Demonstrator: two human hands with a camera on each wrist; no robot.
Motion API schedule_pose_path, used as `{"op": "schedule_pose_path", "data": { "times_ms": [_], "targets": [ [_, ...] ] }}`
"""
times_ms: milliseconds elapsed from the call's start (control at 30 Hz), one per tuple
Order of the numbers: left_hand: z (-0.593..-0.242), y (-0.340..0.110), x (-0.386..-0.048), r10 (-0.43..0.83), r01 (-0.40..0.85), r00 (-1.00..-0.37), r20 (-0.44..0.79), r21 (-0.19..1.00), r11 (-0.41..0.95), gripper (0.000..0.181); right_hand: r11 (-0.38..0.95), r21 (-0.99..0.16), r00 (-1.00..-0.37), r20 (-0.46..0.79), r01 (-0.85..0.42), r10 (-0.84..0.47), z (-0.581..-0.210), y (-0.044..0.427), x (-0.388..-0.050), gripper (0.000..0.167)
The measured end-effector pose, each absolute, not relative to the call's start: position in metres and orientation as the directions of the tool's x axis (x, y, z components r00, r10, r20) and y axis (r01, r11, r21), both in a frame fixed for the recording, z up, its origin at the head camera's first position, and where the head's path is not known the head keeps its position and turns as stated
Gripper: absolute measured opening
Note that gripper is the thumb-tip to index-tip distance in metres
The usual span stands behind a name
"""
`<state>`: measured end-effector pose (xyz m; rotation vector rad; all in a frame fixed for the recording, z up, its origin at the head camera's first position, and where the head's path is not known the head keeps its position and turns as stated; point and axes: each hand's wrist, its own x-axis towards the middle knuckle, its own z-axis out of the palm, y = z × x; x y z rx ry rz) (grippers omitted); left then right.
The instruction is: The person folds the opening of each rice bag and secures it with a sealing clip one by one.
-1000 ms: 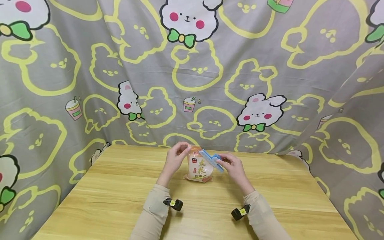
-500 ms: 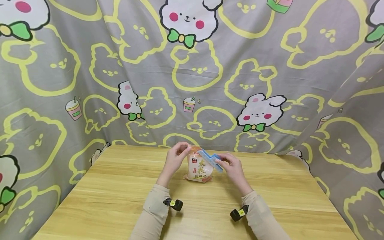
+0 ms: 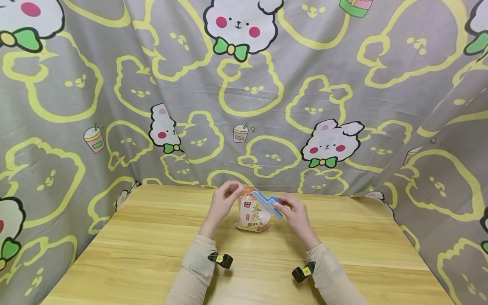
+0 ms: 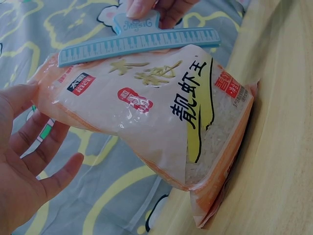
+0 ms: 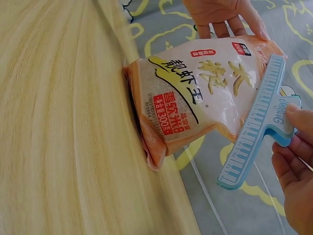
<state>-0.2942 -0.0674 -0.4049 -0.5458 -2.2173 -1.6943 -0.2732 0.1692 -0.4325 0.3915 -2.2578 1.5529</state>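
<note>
A small bag of rice [image 3: 253,216], white and orange with printed characters, stands on the table. My left hand [image 3: 225,199] pinches its upper left corner between thumb and forefinger; in the left wrist view the other fingers [image 4: 61,181] are spread. A long blue clip [image 5: 257,125] with a piano-key print slants across the bag's upper right edge. My right hand [image 3: 292,210] grips the clip's handle with thumb and fingers. Whether the clip's jaws bite fully on the bag cannot be told.
The wooden table [image 3: 152,254] carries the bag near its back edge. A grey curtain [image 3: 198,93] with yellow outlines and white cartoon animals hangs behind and at both sides. A black wrist camera [image 3: 221,259] is strapped to each sleeve.
My right hand and the clip have shifted slightly left over the bag. My left hand keeps its pinch on the corner, and the bag stands in the same spot.
</note>
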Motion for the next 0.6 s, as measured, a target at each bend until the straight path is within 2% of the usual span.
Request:
{"op": "schedule_pose_path", "data": {
  "times_ms": [300, 600],
  "targets": [
    [-0.432, -0.067, -0.317, 0.081, 0.477, -0.878, 0.472, 0.847, 0.236, 0.016, 0.353, -0.831, -0.891, 0.454, -0.429, -0.015, -0.432, 0.168, -0.273, 0.021],
    [-0.434, -0.069, -0.318, 0.088, 0.489, -0.872, 0.481, 0.847, 0.208, 0.014, 0.357, -0.816, -0.875, 0.484, -0.455, -0.009, -0.433, 0.167, -0.273, 0.020]
  ]
}}
